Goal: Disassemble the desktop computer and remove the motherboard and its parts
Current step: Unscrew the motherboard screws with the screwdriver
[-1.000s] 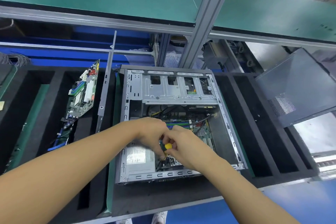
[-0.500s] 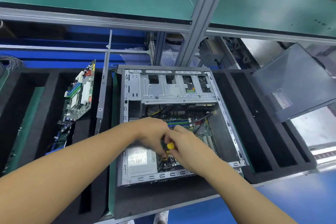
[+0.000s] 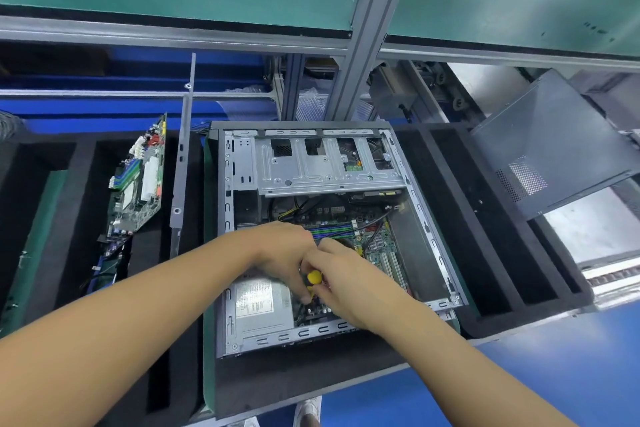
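Note:
An open desktop case (image 3: pixel 426 218) lies on its side in a black foam tray. Inside it sits a green motherboard (image 3: pixel 379 246) with coloured memory slots, and a silver power supply (image 3: pixel 258 302) occupies the near left corner. Both hands meet over the board's near edge. My right hand (image 3: pixel 346 284) grips a yellow-handled screwdriver (image 3: pixel 314 278) pointing down into the case. My left hand (image 3: pixel 282 253) curls its fingers against the screwdriver from the left. The tip and the screw are hidden by the fingers.
A removed motherboard (image 3: pixel 138 180) stands on edge in a foam slot (image 3: pixel 86 236) to the left, beside a grey metal strip (image 3: pixel 183 149). The case's side panel (image 3: pixel 554 142) leans at the right. A green shelf and an aluminium post (image 3: pixel 367 28) overhang the bench.
Both hands stay locked on the screwdriver at the same spot in the case. Only the view has shifted slightly.

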{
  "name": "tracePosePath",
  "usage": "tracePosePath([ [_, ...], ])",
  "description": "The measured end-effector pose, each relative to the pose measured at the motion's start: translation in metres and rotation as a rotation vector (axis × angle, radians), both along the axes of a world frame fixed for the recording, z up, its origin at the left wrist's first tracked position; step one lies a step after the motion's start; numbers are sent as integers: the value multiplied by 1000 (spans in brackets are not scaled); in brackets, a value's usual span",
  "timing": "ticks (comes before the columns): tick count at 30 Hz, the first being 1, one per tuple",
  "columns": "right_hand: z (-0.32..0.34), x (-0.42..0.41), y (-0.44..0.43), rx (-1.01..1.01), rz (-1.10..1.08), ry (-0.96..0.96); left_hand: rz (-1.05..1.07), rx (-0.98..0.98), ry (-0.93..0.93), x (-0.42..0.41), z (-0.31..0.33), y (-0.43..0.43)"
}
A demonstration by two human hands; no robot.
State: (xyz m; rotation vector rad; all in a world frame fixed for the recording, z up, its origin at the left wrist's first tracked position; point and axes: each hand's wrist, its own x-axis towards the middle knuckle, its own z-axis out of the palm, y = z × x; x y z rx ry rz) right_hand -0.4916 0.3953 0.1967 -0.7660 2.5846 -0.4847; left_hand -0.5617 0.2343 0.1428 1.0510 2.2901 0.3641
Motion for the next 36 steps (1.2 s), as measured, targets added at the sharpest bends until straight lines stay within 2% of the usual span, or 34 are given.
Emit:
tracePosePath([
  [4, -2, 2, -1, -25, -59, -23, 40, 10, 40, 3, -4, -1],
  [8, -7, -1, -7, 69, -180, 31, 75, 12, 96, 6, -4, -3],
  [12, -6, 0, -7, 14, -117, 59, 17, -15, 6, 2, 2, -1],
  [16, -3, 0, 1, -30, -38, 7, 0, 13, -70, 1, 4, 2],
  [20, -5, 2, 3, -78, -71, -13, 44, 20, -1, 1, -1, 0],
  [24, -12, 1, -3, 25, -176, 57, 74, 31, 61, 4, -4, -3],
  [32, -13, 0, 6, -41, -61, 35, 28, 31, -45, 0, 1, 1],
  [36, -14, 5, 6, -118, -119, 2, 31, 23, -27, 3, 1, 0],
])
